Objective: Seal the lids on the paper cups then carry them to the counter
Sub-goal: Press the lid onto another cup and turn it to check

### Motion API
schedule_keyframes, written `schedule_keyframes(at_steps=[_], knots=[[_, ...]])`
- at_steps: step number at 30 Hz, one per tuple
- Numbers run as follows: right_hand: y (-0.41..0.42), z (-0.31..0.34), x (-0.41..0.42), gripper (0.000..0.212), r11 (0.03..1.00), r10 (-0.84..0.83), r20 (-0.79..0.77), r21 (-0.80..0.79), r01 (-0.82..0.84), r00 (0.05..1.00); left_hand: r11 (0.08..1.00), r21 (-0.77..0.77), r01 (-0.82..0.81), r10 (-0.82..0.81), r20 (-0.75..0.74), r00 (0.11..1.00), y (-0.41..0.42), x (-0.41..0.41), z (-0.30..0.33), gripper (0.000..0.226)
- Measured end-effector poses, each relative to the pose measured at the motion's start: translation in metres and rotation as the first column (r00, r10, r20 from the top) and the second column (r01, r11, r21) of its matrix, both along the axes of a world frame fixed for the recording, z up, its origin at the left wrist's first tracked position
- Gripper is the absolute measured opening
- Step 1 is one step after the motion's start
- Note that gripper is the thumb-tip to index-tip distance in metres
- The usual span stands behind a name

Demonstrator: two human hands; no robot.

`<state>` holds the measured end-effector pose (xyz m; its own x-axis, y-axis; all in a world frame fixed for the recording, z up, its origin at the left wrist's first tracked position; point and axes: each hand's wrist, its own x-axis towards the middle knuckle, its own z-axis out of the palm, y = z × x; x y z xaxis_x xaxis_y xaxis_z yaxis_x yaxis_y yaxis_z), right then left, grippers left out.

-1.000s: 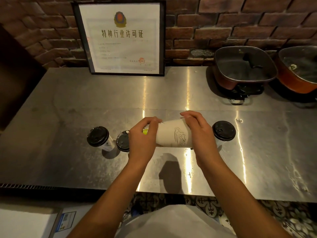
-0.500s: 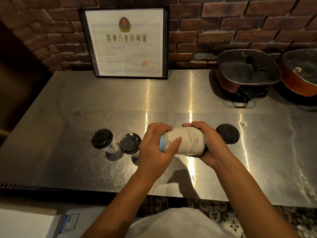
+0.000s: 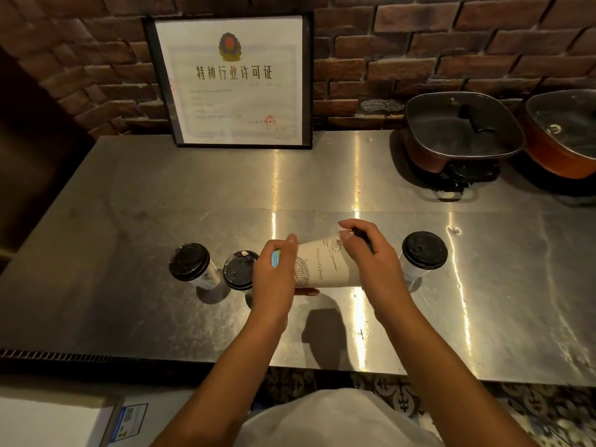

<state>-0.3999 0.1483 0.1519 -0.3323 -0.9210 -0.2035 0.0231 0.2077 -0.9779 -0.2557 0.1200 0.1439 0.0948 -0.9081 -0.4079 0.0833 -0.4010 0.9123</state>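
Note:
A white printed paper cup (image 3: 325, 266) lies sideways in the air above the steel table (image 3: 129, 301), held between both hands. My left hand (image 3: 274, 275) grips its narrow bottom end. My right hand (image 3: 371, 256) is closed over its wide top end, where a sliver of black lid shows between the fingers. Three lidded cups stand upright on the table: two to the left, the far-left cup (image 3: 190, 264) and the second cup (image 3: 240, 271), and one to the right (image 3: 422, 253).
A framed certificate (image 3: 232, 82) leans on the brick wall at the back. Two lidded electric pans, one (image 3: 461, 130) and another (image 3: 567, 130), sit at the back right. A dark cabinet stands at the left. The table's front edge runs just before my body.
The cup has turned in my hands, showing a different part of its print. My right hand shifted from under the top end to over it; the view moved slightly.

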Motion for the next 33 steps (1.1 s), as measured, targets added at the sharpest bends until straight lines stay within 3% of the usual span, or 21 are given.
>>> schedule_keyframes(at_steps=[5,8,10,12,13,14,16,18,22,25,28,33], knots=[[0.000,0.005,-0.016,0.033,0.977,0.186,0.093,0.084,-0.194,0.978,0.998,0.054,-0.028,0.035,-0.140,0.989,-0.002,0.005,0.000,0.034],[0.002,0.010,-0.022,0.044,0.967,0.219,0.085,0.111,-0.227,0.972,0.999,-0.019,0.030,-0.031,-0.060,0.998,-0.003,0.006,-0.001,0.026],[0.003,0.010,-0.026,0.047,0.977,0.180,0.060,0.105,-0.185,0.982,0.976,-0.176,0.131,-0.088,0.233,0.968,-0.003,0.009,-0.003,0.020],[0.002,0.006,-0.029,0.040,0.986,0.128,-0.026,0.106,-0.125,0.991,0.899,-0.332,0.284,-0.035,0.593,0.805,-0.003,0.015,-0.003,0.038],[0.002,0.004,-0.031,0.041,0.989,0.112,-0.086,0.111,-0.102,0.990,0.863,-0.383,0.329,0.004,0.656,0.755,-0.002,0.016,-0.002,0.047],[0.002,0.002,-0.031,0.045,0.989,0.111,-0.142,0.118,-0.094,0.984,0.843,-0.397,0.363,-0.013,0.660,0.751,-0.001,0.015,0.001,0.051],[0.002,0.000,-0.028,0.056,0.985,0.147,-0.198,0.121,-0.125,0.969,0.835,-0.375,0.402,-0.163,0.529,0.833,0.000,0.008,0.009,0.049],[0.003,-0.003,-0.024,0.065,0.978,0.198,-0.189,0.098,-0.182,0.962,0.821,-0.346,0.454,-0.280,0.449,0.849,-0.001,0.003,0.009,0.042],[0.007,-0.006,-0.026,0.057,0.984,0.174,0.112,0.025,-0.178,0.978,0.843,-0.294,0.450,-0.336,0.365,0.868,-0.010,0.003,-0.002,0.034],[0.010,-0.011,-0.038,0.050,0.978,0.196,0.328,0.003,-0.208,0.924,0.863,-0.280,0.420,-0.348,0.272,0.897,-0.011,0.010,0.001,0.021],[0.012,-0.016,-0.042,0.046,0.970,0.218,0.338,0.028,-0.241,0.916,0.871,-0.266,0.414,-0.358,0.234,0.904,-0.009,0.011,-0.004,0.022],[0.009,-0.025,-0.036,0.059,0.965,0.195,0.318,0.108,-0.240,0.928,0.881,-0.227,0.416,-0.358,0.255,0.898,-0.006,0.008,-0.021,0.026]])
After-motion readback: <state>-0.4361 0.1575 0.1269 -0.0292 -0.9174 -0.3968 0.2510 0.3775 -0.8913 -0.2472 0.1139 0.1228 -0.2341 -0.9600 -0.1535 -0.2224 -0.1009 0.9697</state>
